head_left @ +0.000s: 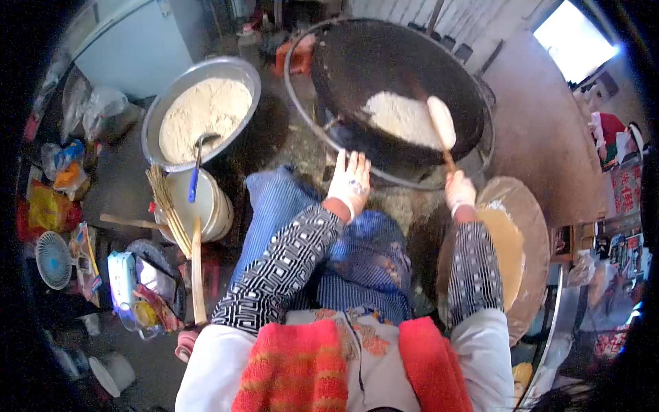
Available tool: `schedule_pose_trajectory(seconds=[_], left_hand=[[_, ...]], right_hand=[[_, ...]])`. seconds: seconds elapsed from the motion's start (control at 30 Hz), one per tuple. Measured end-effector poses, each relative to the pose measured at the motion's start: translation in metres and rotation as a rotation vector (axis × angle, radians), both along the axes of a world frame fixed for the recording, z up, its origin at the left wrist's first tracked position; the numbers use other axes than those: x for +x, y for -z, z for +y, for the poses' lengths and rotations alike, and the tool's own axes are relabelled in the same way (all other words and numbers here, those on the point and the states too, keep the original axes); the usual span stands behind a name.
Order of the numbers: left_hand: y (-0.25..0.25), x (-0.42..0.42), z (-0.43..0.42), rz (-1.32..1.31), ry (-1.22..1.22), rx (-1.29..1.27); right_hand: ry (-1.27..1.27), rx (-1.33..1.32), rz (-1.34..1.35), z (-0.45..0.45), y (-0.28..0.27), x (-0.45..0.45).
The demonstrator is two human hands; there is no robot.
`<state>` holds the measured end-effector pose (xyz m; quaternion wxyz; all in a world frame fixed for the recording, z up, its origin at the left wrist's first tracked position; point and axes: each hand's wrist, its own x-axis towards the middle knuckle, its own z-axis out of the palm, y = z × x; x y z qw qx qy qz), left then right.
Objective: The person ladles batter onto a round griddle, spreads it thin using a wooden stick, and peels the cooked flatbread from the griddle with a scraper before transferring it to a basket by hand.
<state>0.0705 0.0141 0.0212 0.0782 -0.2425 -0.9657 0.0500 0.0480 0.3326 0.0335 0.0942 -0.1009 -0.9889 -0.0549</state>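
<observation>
My right hand (458, 189) is wrapped round the handle of a wooden paddle (441, 123). The paddle's pale, rounded blade lies at the right edge of a whitish batter-like mass (401, 118) in a wide black pan (371, 55). My left hand (350, 182) reaches to the pan's near rim with fingers stretched out, holding nothing. Whether it touches the rim, I cannot tell. To the left, a metal basin (152, 117) holds a thick pale mixture (206, 117), with a blue-handled ladle (194, 180) resting in it.
A white bucket (218, 206) stands below the basin, with a straw whisk (168, 209) and a wooden stick (198, 275) against it. On the right is a round brown tray (532, 275) with a flat tan sheet. Packages and a blue basket (53, 259) lie far left.
</observation>
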Motion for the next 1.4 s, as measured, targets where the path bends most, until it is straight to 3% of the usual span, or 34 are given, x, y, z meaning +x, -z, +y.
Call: schedule_pose_trajectory(seconds=[0.07, 0.17, 0.23, 0.37, 0.5, 0.53, 0.63, 0.77, 0.83, 0.93, 1.07, 1.1, 1.2, 1.23, 1.4], left_hand=[[0.004, -0.006, -0.005, 0.02, -0.002, 0.012], [0.0, -0.01, -0.01, 0.028, -0.02, -0.068], [-0.006, -0.014, -0.012, -0.098, -0.055, -0.106], [-0.009, -0.023, -0.017, -0.147, -0.094, -0.113], [0.014, -0.034, -0.027, 0.001, -0.126, -0.096], [0.009, -0.037, -0.027, 0.001, -0.136, -0.11], [-0.001, -0.038, -0.032, -0.036, -0.176, -0.129], [0.005, -0.046, -0.039, -0.019, -0.213, -0.08], [-0.007, -0.043, -0.041, -0.041, -0.238, -0.107], [-0.016, -0.052, -0.051, -0.08, -0.271, -0.085], [-0.023, -0.058, -0.059, -0.14, -0.309, -0.079], [-0.02, -0.062, -0.062, -0.147, -0.318, -0.055], [-0.033, -0.066, -0.072, -0.167, -0.344, -0.023], [-0.027, -0.077, -0.077, -0.145, -0.353, -0.035], [-0.058, -0.049, -0.037, -0.179, -0.217, 0.014]], right_hand=[[0.058, 0.043, 0.027, 0.019, 0.01, -0.011], [0.069, -0.136, -0.034, -0.017, -0.02, -0.012], [0.04, -0.138, -0.137, -0.027, -0.016, -0.009], [0.193, -0.145, -0.079, -0.001, -0.013, -0.016], [0.055, -0.186, -0.113, -0.023, -0.015, -0.002], [-0.056, -0.091, -0.12, -0.023, -0.004, 0.007], [0.145, -0.157, -0.096, 0.009, -0.006, -0.001], [0.102, -0.181, -0.01, 0.006, -0.013, -0.01], [0.031, -0.084, -0.083, -0.006, -0.015, -0.001], [0.179, -0.166, -0.029, 0.013, -0.014, -0.018], [0.094, -0.253, -0.007, -0.014, -0.034, 0.002], [-0.04, -0.181, -0.024, -0.016, -0.022, 0.015], [-0.041, -0.15, -0.192, -0.017, -0.022, 0.031], [0.115, -0.249, -0.098, 0.018, 0.003, 0.012], [0.037, -0.146, -0.017, -0.003, -0.019, 0.004]])
